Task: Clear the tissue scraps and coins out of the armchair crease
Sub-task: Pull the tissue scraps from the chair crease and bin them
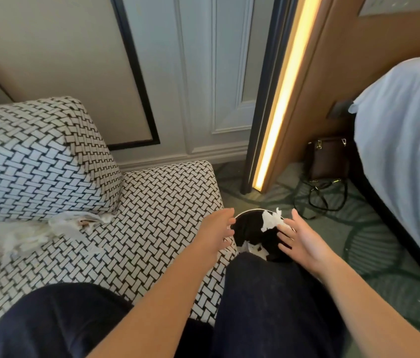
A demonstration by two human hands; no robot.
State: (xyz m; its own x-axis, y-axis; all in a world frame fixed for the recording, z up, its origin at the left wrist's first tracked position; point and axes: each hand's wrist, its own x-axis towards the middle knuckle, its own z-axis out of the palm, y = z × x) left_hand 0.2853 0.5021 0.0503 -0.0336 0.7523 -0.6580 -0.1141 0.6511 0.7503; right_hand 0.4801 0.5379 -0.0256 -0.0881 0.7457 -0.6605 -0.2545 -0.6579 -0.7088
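Head camera looks down on a person in dark trousers (268, 306), at the edge of a black-and-white woven armchair (157, 202). Both hands are held out over a round bin (245, 212) with a dark inside, standing on the green carpet (358, 228) just beside the seat. The left hand (216, 228) hangs at the bin's near rim, fingers loose and slightly parted, holding nothing I can make out. The right hand (299, 241) is spread with straight fingers, and a torn white tissue piece (271, 220) sits right at its fingertips above the bin. It touches them but is not gripped.

More tissue scraps (23, 236) lie bunched in the crease where the back cushion (36, 156) meets the seat, well apart from the hands. Something brownish shows among them, too blurred to name.

A brown handbag (329, 158) stands on the floor by a bed (405, 140).
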